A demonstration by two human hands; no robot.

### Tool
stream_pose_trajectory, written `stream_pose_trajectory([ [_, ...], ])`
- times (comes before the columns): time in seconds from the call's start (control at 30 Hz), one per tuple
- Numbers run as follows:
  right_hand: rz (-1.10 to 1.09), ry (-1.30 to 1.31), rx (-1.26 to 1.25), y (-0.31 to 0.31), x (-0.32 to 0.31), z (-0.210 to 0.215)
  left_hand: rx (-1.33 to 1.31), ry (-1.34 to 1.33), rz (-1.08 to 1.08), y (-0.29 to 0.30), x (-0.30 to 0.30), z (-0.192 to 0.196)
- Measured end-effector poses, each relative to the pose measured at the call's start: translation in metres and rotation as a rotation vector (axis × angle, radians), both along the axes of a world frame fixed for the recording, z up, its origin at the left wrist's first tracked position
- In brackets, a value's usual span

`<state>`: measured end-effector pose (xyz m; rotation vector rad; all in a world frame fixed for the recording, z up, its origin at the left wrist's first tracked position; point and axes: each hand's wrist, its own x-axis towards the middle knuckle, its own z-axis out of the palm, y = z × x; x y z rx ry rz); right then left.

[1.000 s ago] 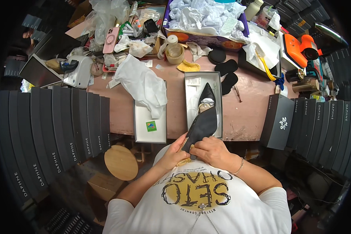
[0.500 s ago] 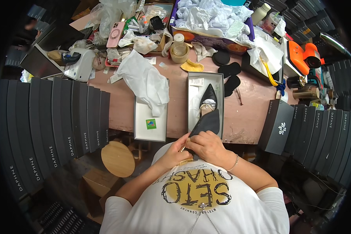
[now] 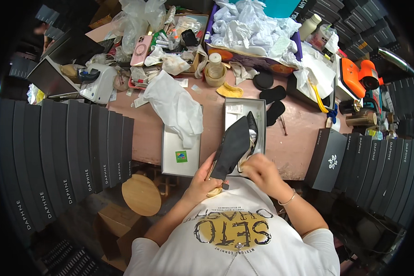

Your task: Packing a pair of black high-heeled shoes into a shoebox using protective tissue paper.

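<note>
My left hand (image 3: 206, 181) is closed round the heel end of a black pointed shoe (image 3: 230, 145), whose dark sole faces up and whose toe points away from me. A bit of tan material (image 3: 214, 192) shows under that hand. Beside the held shoe, my right hand (image 3: 263, 175) has its fingers curled close to the shoe's right side; what they pinch is too small and blurred to make out. A second black pointed shoe (image 3: 250, 120) lies partly hidden behind the held one, in an open grey shoe box (image 3: 261, 106) on the table.
Left of it sits a box lid (image 3: 181, 169) with white tissue paper (image 3: 174, 106) and a green sticker (image 3: 181, 157). Black shoe boxes (image 3: 80, 161) line the left, others (image 3: 324, 158) the right. Black insoles (image 3: 275, 94), a yellow cloth (image 3: 230, 90) and a purple bin (image 3: 257, 60) lie beyond.
The held shoe has turned so its sole shows broadly and its heel is visible. My right hand has come off the heel end and moved right; my left hand keeps its hold.
</note>
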<state>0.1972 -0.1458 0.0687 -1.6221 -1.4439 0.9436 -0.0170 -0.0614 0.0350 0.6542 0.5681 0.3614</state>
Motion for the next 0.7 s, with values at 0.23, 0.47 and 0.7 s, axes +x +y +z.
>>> stream_pose_trajectory([
  [0.23,-0.384,1.208,-0.326,0.061,0.015,-0.038,-0.167,0.028,0.211,0.023,0.011,0.015],
  [0.47,-0.382,0.304,0.129,0.188,0.064,-0.027,-0.399,-0.009,0.212,0.032,0.010,-0.007],
  [0.7,-0.133,-0.653,0.514,0.285,0.077,-0.057,-0.172,-0.003,0.285,0.063,0.020,-0.005],
])
